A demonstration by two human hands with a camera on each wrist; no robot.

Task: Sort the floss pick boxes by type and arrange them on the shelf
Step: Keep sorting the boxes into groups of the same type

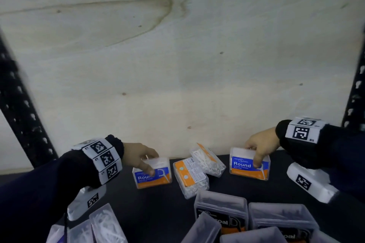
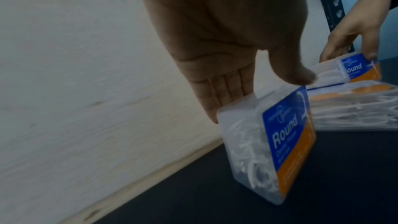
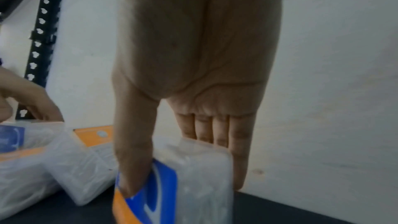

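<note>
On the black shelf (image 1: pixel 150 209) my left hand (image 1: pixel 147 161) pinches a clear box of white floss picks with a blue and orange "Round" label (image 1: pixel 152 172). Its thumb is on the label face and its fingers are behind the box. The left wrist view shows this hand (image 2: pixel 256 94) on top of that upright box (image 2: pixel 280 142). Further right, my right hand (image 1: pixel 256 154) grips a second Round box (image 1: pixel 249 164) the same way. In the right wrist view the right hand (image 3: pixel 185 176) has its thumb on the label of that box (image 3: pixel 204 185).
Two more Round boxes (image 1: pixel 190 176) (image 1: pixel 208 161) lie tipped between my hands. Dark charcoal-label boxes (image 1: pixel 221 211) crowd the front right, and clear boxes of white picks (image 1: pixel 106 225) the front left. A plywood back wall (image 1: pixel 177 65) and black uprights (image 1: pixel 21 108) bound the shelf.
</note>
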